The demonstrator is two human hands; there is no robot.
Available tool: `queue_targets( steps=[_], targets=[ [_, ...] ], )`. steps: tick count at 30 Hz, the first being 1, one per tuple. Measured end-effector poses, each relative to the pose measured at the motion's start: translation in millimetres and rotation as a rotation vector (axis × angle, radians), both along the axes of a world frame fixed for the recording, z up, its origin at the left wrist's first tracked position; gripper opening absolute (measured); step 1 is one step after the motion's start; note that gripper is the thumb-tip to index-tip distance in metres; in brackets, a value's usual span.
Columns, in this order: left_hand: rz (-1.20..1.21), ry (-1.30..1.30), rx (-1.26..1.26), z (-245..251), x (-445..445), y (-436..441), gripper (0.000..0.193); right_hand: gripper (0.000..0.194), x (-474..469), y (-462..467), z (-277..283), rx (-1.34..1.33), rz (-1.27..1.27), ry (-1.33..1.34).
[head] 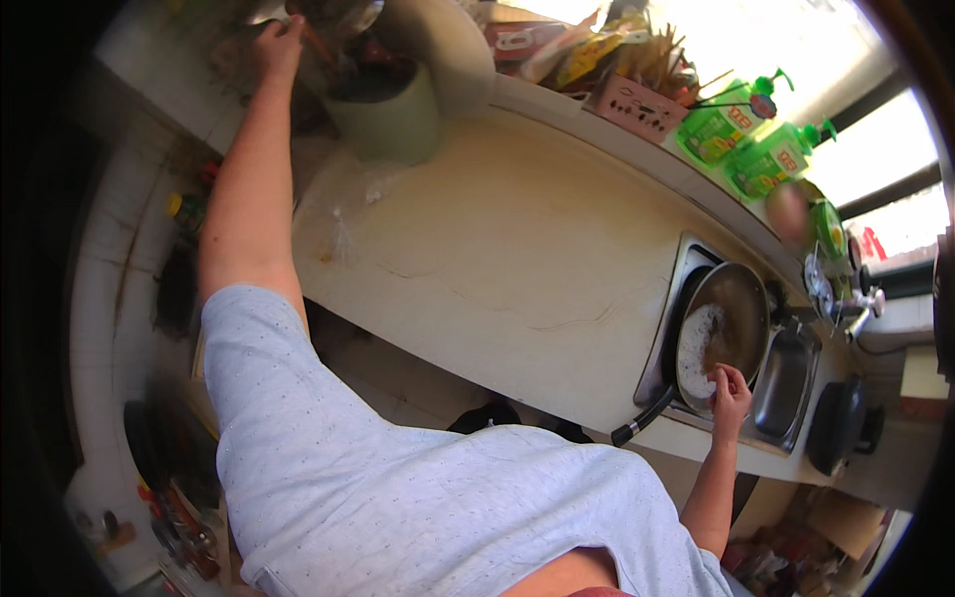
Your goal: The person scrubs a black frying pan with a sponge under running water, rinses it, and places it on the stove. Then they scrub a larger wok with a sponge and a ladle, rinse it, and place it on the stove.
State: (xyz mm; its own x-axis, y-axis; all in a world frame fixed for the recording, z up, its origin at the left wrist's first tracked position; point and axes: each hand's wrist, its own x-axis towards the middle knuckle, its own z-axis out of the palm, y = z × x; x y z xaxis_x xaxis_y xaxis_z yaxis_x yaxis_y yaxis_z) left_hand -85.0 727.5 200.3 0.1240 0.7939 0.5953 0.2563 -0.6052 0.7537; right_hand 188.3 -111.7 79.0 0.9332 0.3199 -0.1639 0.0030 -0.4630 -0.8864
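Note:
My left hand [277, 48] reaches to the far left end of the counter, with its fingers curled. Close to it are metal and brown-handled utensils [322, 46], above a pale green container [392, 119]; blur hides whether the hand grips one. On the right, a frying pan [739, 313] with a black handle [643, 418] sits tilted over one bowl of a steel sink [680, 257]. White suds [697, 343] and brownish liquid lie in the pan. My right hand [731, 395] is at its near rim, fingers bent over the inside. What they pinch, if anything, is not visible.
The cream countertop [485, 246] bears a crumpled clear plastic bag [339, 231]. Along the window ledge stand a pink box [642, 108] and two green pump bottles [712, 123] [772, 160]. Beyond the second sink bowl [783, 380] is a dark lidded appliance or pot [835, 425].

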Motion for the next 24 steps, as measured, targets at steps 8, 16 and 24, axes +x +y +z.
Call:
queue_targets(
  steps=[8,16,24],
  targets=[
    [0.378,0.841,0.099,-30.2,1.4,160.6,0.064,0.03,6.7,-15.8,11.2,0.348,-0.274,0.559],
    [-0.229,0.425,-0.826,-29.8,-14.9,226.6,0.055,0.03,4.4,-70.9,-31.2,0.84,-0.563,0.836],
    [-0.397,-0.081,-0.299,-55.3,38.9,-256.4,0.029,0.028,60.6,-99.9,-39.2,0.594,-0.492,0.569]
  ],
)
